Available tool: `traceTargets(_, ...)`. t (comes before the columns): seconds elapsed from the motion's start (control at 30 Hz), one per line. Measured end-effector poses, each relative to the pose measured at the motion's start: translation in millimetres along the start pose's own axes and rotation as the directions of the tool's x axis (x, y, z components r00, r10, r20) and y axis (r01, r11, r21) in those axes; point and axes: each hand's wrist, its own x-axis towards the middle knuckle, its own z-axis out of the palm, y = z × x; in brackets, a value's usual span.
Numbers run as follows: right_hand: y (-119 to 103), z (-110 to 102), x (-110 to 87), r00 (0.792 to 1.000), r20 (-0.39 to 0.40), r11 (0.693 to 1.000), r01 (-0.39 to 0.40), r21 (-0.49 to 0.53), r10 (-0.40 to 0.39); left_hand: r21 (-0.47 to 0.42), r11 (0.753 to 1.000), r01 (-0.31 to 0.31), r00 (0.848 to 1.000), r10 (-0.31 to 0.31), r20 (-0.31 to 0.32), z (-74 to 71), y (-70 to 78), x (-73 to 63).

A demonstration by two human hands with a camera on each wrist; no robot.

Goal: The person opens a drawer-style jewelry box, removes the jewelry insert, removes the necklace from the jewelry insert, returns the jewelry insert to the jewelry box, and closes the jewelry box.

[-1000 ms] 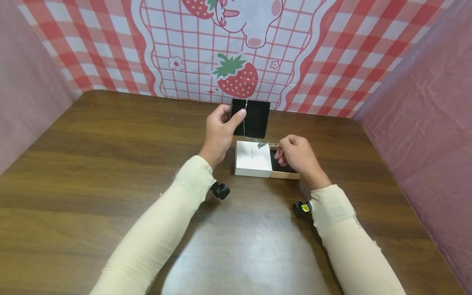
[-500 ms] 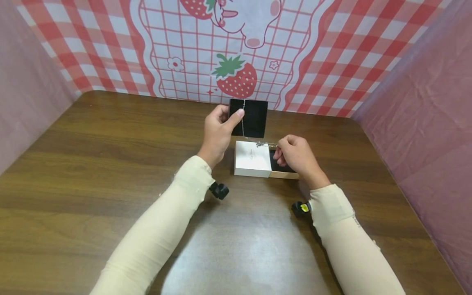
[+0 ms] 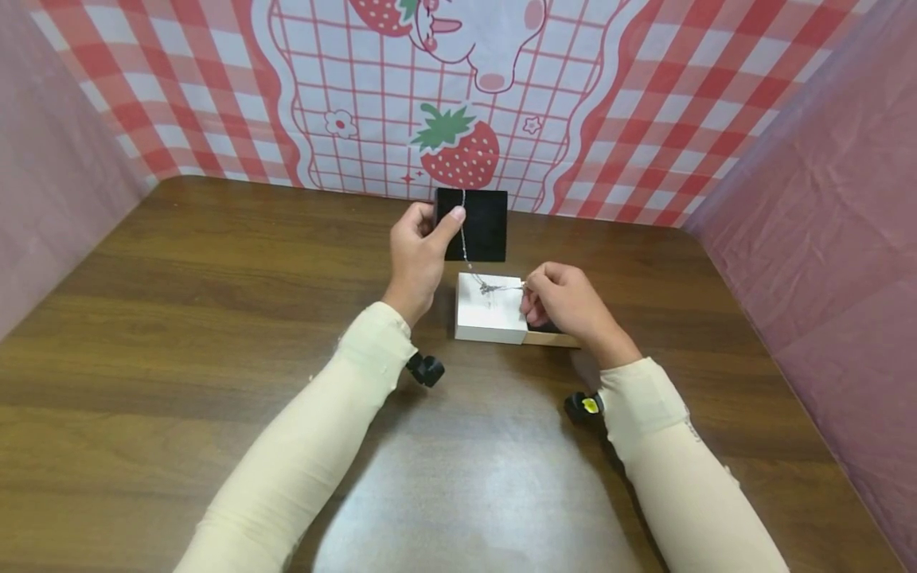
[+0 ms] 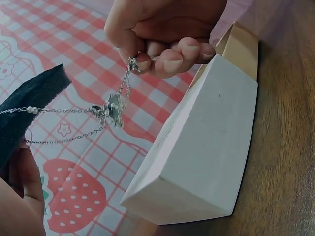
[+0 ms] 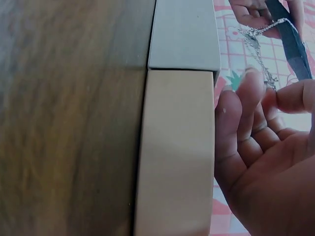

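Observation:
My left hand grips a square black pad by its left side, raised behind the box, with the thumb over its face. A silver chain necklace runs down the pad under that thumb and stretches across to my right hand. Small pearly beads and a dangling cluster of charms sit along it. The right thumb and index finger pinch its far end, while the other fingers curl beneath. Under the chain is a white box sleeve, with a tan inner drawer pulled partly out to the right.
The box lies on a brown wooden table. Close behind the pad rises a red checked cloth with strawberry prints. Pink cloth walls off the right side. A black wrist camera sits under each sleeve.
My right hand has moved left toward the sleeve, and the charm cluster has shifted left and hangs over the white top. The left hand and pad have moved slightly left and up.

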Motion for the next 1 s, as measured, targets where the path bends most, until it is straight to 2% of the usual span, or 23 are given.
traceTargets(0.13,-1.5,4.1,-1.2,0.999,0.038,0.999,0.025,-0.025,-0.024,0.000,1.000,0.003,1.000,-0.003,-0.009,0.5,-0.1,-0.6)
traceTargets(0.33,-0.5,10.6,-1.5,0.994,0.051,0.990,0.097,-0.098,-0.092,0.008,1.000,0.001,1.000,-0.001,-0.002,2.9,-1.3,-2.2)
traceTargets(0.57,-0.2,13.7,-2.2,0.977,0.066,0.939,0.215,-0.267,-0.205,0.006,1.000,0.003,1.000,-0.003,0.028,7.2,-2.3,-5.1)
traceTargets(0.8,-0.6,15.0,-2.2,0.971,0.059,0.918,0.240,-0.315,-0.234,0.021,1.000,0.023,0.998,-0.024,0.050,12.0,-3.6,-10.5)
traceTargets(1.0,-0.7,16.0,-1.8,0.971,0.062,0.919,0.241,-0.314,-0.233,0.024,1.000,0.004,0.999,-0.005,0.051,13.8,-3.9,-13.2)
